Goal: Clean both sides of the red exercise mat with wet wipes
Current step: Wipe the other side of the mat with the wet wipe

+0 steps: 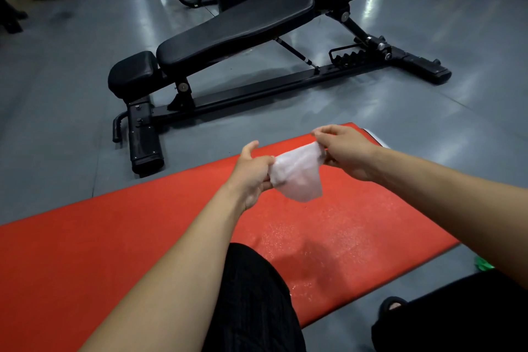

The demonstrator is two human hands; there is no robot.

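Hands meet above the red exercise mat (143, 251), which lies flat on the grey floor (57, 94) and runs from the lower left to the upper right of the head view. The left hand (253, 177) has its fingers (264, 184) curled round one end of a white wet wipe (297, 173), thumb raised. The right hand (347, 151) pinches the other end of the wipe, fingers bent around it. The wipe hangs stretched between them, clear of the mat surface, its lower edge sagging. Part of the mat under the hands shows a wet sheen. A black weight bench (237, 28) stands on the floor just beyond the mat. A dark-clothed knee (251, 294) rests on the mat's near edge.
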